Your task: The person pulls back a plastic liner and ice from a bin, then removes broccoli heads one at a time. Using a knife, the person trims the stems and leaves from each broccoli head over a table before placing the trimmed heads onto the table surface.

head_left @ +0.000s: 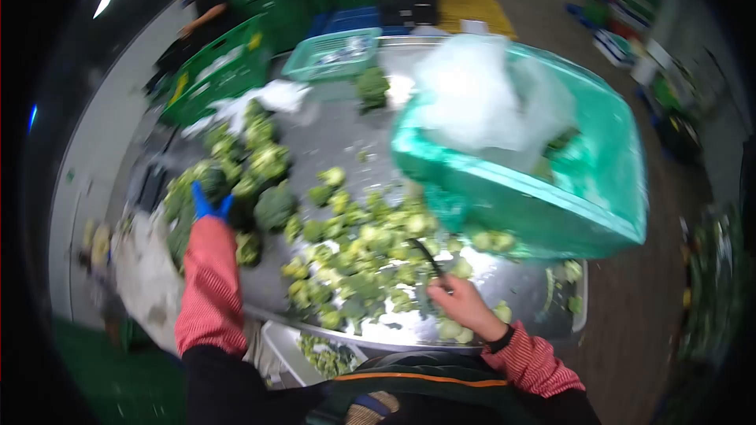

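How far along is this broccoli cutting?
A big pile of cut florets already covers the table. The right hand holds a knife among them, while the gloved left hand reaches the whole heads, several of them uncut.

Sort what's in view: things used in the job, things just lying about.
In use: left hand, whole broccoli heads, right hand, knife, cut florets.
Lying about: green crate, pale basket, lone broccoli head beside it.

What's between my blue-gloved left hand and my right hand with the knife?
Head view: cut broccoli florets cover the metal table between left hand and the right hand holding the knife.
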Tool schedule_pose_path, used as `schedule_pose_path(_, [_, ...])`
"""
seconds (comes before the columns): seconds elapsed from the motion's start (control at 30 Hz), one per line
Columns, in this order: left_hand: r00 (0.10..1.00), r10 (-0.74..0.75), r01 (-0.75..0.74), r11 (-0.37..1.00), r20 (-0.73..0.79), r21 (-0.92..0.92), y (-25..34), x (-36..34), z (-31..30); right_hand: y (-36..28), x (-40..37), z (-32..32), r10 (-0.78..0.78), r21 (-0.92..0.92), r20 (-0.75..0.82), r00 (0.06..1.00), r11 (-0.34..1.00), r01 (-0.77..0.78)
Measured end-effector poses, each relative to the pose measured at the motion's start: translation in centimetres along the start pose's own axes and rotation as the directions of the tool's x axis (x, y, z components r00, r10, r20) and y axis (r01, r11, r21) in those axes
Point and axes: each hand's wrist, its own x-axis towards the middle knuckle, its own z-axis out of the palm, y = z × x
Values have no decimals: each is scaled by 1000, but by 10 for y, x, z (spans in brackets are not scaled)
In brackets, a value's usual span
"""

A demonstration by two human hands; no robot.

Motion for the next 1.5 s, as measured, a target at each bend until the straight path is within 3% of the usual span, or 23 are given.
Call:
schedule_pose_path(0.03, [983, 97, -104, 994, 157, 35, -11, 32, -15, 1, -2, -7, -2, -35, -21, 1000, 999, 2])
schedule_pose_path(0.1, [994, 43, -38, 998, -98, 56, -28, -56, 83, 1, -10, -23, 55, -40, -51, 997, 998, -57])
schedule_pose_path(0.17, [900, 68, -139, 981, 431, 136, -59, -109, 147, 20, -15, -35, -39, -49, -136, 990, 998, 33])
schedule_pose_path(0.23, [653, -17, -301, 912, 758, 280, -89, -213, 238, 23, -23, -51, -41, -18, -185, 982, 999, 38])
schedule_pose_path(0.27, [461, -109, -405, 858, 881, 317, -107, -261, 274, 23, -27, -60, -24, -10, -203, 979, 1000, 22])
schedule_pose_path(0.33, [124, -309, -428, 841, 943, 331, -158, -332, 331, 18, -35, -84, -13, -46, -238, 971, 999, 2])
schedule_pose_path(0.37, [-93, -294, -513, 833, 951, 208, -198, -355, 357, 21, -39, -95, -43, -49, -282, 958, 998, 30])
schedule_pose_path(0.47, [-247, -468, -778, 618, 849, 115, -294, -418, 431, 22, -58, -128, -81, -39, -377, 923, 997, 71])
schedule_pose_path(0.53, [-268, -460, -961, 188, 847, -203, -357, -433, 476, 27, -73, -152, -106, -168, -414, 904, 985, 39])
schedule_pose_path(0.63, [-114, -622, -927, -213, 775, -308, -424, -441, 528, 59, -95, -174, -134, -173, -510, 850, 984, 51])
schedule_pose_path(0.67, [-90, -581, -927, -248, 809, -282, -456, -431, 537, 69, -101, -181, -139, -146, -547, 826, 987, 69])
schedule_pose_path(0.77, [-16, -476, -913, -353, 880, -207, -540, -394, 553, 70, -123, -203, 177, 121, -558, 811, 984, -131])
schedule_pose_path(0.87, [128, -287, -930, -368, 949, 14, -553, -393, 555, 111, -129, -209, 150, 198, -574, 805, 979, -41])
schedule_pose_path(0.97, [-129, -484, -781, -488, 866, -389, -525, -405, 552, 91, -126, -216, 98, 161, -666, 740, 987, 14])
schedule_pose_path(1.07, [-202, -412, -913, -250, 888, -324, -460, -429, 557, 70, -126, -218, 23, 50, -670, 742, 999, 14])
schedule_pose_path(1.1, [-151, -353, -940, -238, 923, -245, -430, -450, 561, 66, -125, -215, 19, 58, -669, 743, 998, 26])
schedule_pose_path(1.13, [-99, -248, -991, -64, 964, -118, -407, -448, 566, 67, -123, -211, 16, 65, -667, 745, 997, 37])
schedule_pose_path(1.17, [4, -37, -981, 193, 999, 11, -404, -439, 565, 71, -121, -206, 12, 73, -665, 747, 996, 49])
schedule_pose_path(1.23, [313, -294, -749, 508, 903, 425, -361, -454, 555, 76, -119, -193, -28, 2, -644, 765, 999, 38])
schedule_pose_path(1.3, [297, -475, -470, 682, 828, 560, -319, -455, 525, 63, -123, -188, -54, -87, -625, 779, 996, -1])
schedule_pose_path(1.33, [256, -556, -313, 727, 791, 612, -303, -449, 510, 65, -122, -183, -175, -172, -669, 722, 982, 78])
schedule_pose_path(1.4, [116, -678, -9, 730, 726, 683, -282, -420, 479, 65, -121, -179, -140, -99, -707, 693, 990, 99])
schedule_pose_path(1.5, [-24, -653, 281, 723, 757, 632, -236, -414, 411, 45, -121, -179, -112, -18, -710, 695, 990, 140])
